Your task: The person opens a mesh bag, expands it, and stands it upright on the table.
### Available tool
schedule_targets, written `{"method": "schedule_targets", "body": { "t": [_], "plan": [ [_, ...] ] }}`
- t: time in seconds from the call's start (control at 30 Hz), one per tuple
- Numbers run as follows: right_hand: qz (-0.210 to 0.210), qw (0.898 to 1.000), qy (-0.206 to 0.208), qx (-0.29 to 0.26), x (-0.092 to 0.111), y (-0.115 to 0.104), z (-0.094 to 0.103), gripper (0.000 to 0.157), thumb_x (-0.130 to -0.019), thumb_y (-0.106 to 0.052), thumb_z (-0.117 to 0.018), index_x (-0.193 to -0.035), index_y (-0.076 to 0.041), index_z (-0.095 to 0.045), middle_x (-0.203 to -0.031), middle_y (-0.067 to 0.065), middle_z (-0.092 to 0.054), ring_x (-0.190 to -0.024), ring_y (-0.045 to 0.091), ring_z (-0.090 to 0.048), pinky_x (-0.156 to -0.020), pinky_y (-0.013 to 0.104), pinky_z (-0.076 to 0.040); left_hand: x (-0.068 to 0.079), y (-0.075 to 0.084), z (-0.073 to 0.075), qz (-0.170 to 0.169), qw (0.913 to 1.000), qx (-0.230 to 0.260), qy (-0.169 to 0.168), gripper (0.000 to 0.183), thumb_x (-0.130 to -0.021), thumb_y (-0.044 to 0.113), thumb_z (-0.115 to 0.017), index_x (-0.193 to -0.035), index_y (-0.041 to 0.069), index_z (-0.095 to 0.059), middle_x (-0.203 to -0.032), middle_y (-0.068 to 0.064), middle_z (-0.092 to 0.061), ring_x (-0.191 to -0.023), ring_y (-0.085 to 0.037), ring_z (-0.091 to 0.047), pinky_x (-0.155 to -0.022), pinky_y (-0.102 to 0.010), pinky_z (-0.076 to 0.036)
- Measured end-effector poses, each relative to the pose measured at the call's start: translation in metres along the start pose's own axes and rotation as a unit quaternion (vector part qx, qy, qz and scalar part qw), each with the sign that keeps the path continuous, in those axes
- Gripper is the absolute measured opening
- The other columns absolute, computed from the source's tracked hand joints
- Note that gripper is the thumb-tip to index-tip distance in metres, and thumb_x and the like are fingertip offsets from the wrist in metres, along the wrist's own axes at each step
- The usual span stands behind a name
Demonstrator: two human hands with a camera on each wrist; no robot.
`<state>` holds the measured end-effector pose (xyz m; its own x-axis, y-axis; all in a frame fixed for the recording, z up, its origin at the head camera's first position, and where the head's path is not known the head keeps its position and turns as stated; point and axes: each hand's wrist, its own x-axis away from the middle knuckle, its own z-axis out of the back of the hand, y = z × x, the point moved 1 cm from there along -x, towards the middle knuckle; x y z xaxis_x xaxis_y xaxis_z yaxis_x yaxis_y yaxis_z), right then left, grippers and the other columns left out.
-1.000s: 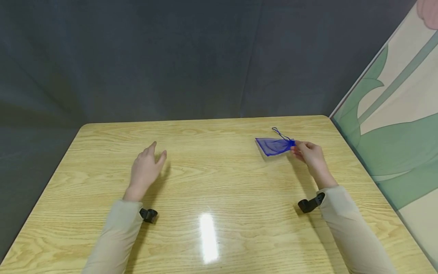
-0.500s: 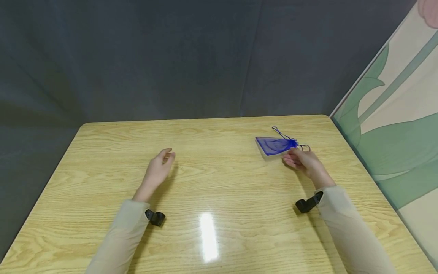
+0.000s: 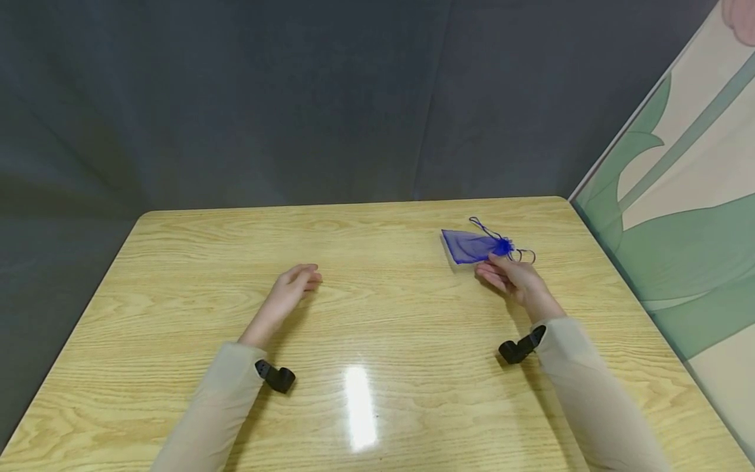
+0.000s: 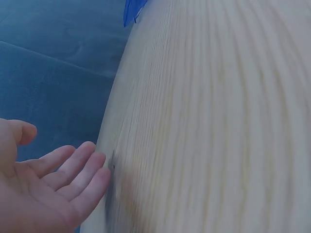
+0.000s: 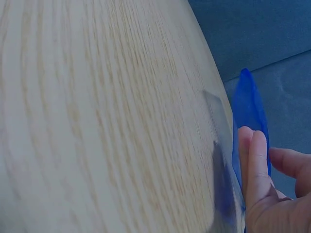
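A sheer blue drawstring pouch (image 3: 472,245) is at the back right of the table, its gathered neck and cord loops toward the right. My right hand (image 3: 512,278) pinches its near edge, thumb on top and fingers beneath. In the right wrist view the pouch (image 5: 250,107) rises between the straight fingers and the thumb of that hand (image 5: 272,194). My left hand (image 3: 289,288) hovers over the left middle of the table, holding nothing. Its fingers are loosely extended with the palm turned inward, as the left wrist view shows of this hand (image 4: 58,189).
The wood-grain table (image 3: 377,314) fills the lower view, with a bright light reflection near the front. A dark curtain (image 3: 295,98) hangs behind it. Patterned fabric (image 3: 690,249) runs along the right side. Small black cameras (image 3: 277,377) sit on both wrists.
My right hand has slid left from the pouch's neck to its near edge, and the pouch's left end has lifted slightly. My left hand has moved right and turned inward.
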<state>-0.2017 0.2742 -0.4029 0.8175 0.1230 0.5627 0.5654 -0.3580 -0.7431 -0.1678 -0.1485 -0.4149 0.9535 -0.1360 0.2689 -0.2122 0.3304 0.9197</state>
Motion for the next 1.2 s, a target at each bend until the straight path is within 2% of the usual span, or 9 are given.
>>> {"method": "schedule_targets", "body": {
  "t": [0.17, 0.27, 0.43, 0.53, 0.7, 0.9, 1.07, 1.2],
  "plan": [
    [0.007, 1.0, 0.008, 0.005, 0.0, 0.0, -0.001, 0.022, -0.1, -0.008, -0.043, -0.09, -0.008, -0.063, -0.073, 0.004, -0.073, -0.07, 0.013, -0.072, -0.071, 0.019, -0.058, -0.002, 0.0, -0.004, 0.005, 0.9994, 0.027, -0.021, 0.048, -0.103, 0.024, -0.027, -0.144, 0.0, -0.034, -0.139, -0.024, -0.048, -0.129, -0.036, -0.048, -0.111, -0.046, -0.039],
    [0.006, 1.0, 0.013, 0.015, 0.0, -0.001, -0.002, 0.016, -0.1, -0.013, -0.044, -0.095, -0.008, -0.058, -0.074, 0.004, -0.073, -0.07, 0.012, -0.072, -0.07, 0.018, -0.058, -0.003, 0.001, -0.007, 0.003, 0.999, 0.038, -0.026, 0.048, -0.104, 0.023, -0.027, -0.144, -0.002, -0.034, -0.139, -0.026, -0.047, -0.129, -0.037, -0.048, -0.111, -0.046, -0.04],
    [-0.006, 0.999, 0.014, 0.031, -0.004, 0.0, -0.005, 0.025, -0.099, -0.027, -0.049, -0.091, -0.007, -0.062, -0.074, 0.004, -0.073, -0.071, 0.013, -0.073, -0.07, 0.018, -0.058, -0.004, 0.0, -0.01, 0.002, 0.9988, 0.04, -0.028, 0.047, -0.104, 0.022, -0.026, -0.144, -0.004, -0.034, -0.139, -0.027, -0.047, -0.128, -0.037, -0.048, -0.111, -0.045, -0.04],
    [-0.013, 1.0, 0.013, 0.022, -0.006, 0.0, -0.007, 0.03, -0.098, -0.03, -0.05, -0.087, -0.007, -0.065, -0.074, 0.006, -0.073, -0.071, 0.014, -0.073, -0.071, 0.018, -0.058, -0.005, -0.001, -0.012, 0.004, 0.9986, 0.046, -0.026, 0.047, -0.104, 0.021, -0.026, -0.143, -0.004, -0.035, -0.138, -0.027, -0.048, -0.127, -0.037, -0.049, -0.11, -0.045, -0.04],
    [-0.018, 1.0, 0.011, -0.015, -0.01, 0.0, -0.009, 0.032, -0.099, -0.026, -0.047, -0.082, -0.006, -0.066, -0.072, 0.008, -0.073, -0.069, 0.016, -0.073, -0.07, 0.019, -0.058, -0.007, 0.001, -0.015, 0.006, 0.9983, 0.052, -0.028, 0.047, -0.104, 0.022, -0.027, -0.143, -0.003, -0.036, -0.137, -0.026, -0.049, -0.125, -0.037, -0.05, -0.109, -0.045, -0.041],
    [-0.015, 0.999, 0.006, -0.032, -0.014, -0.002, -0.011, 0.036, -0.101, -0.014, -0.041, -0.077, -0.004, -0.066, -0.069, 0.008, -0.073, -0.066, 0.016, -0.072, -0.067, 0.019, -0.058, -0.011, 0.001, -0.019, 0.009, 0.9984, 0.048, -0.028, 0.047, -0.104, 0.023, -0.027, -0.143, -0.002, -0.037, -0.137, -0.025, -0.05, -0.125, -0.036, -0.051, -0.109, -0.044, -0.042],
    [-0.004, 1.0, -0.004, -0.015, -0.013, -0.001, -0.011, 0.035, -0.102, -0.01, -0.037, -0.081, -0.006, -0.064, -0.071, 0.007, -0.073, -0.067, 0.014, -0.072, -0.068, 0.017, -0.058, -0.013, 0.003, -0.022, 0.013, 0.9982, 0.052, -0.027, 0.047, -0.104, 0.025, -0.029, -0.143, -0.001, -0.037, -0.137, -0.024, -0.05, -0.126, -0.035, -0.051, -0.109, -0.043, -0.042],
    [0.015, 1.0, -0.005, 0.024, -0.011, 0.0, -0.013, 0.03, -0.101, -0.009, -0.04, -0.084, -0.008, -0.064, -0.073, 0.004, -0.073, -0.07, 0.012, -0.072, -0.07, 0.017, -0.058, -0.016, 0.008, -0.025, 0.018, 0.9977, 0.06, -0.027, 0.048, -0.104, 0.028, -0.031, -0.143, 0.0, -0.037, -0.137, -0.022, -0.051, -0.125, -0.033, -0.052, -0.109, -0.042, -0.042]
  ]
}}
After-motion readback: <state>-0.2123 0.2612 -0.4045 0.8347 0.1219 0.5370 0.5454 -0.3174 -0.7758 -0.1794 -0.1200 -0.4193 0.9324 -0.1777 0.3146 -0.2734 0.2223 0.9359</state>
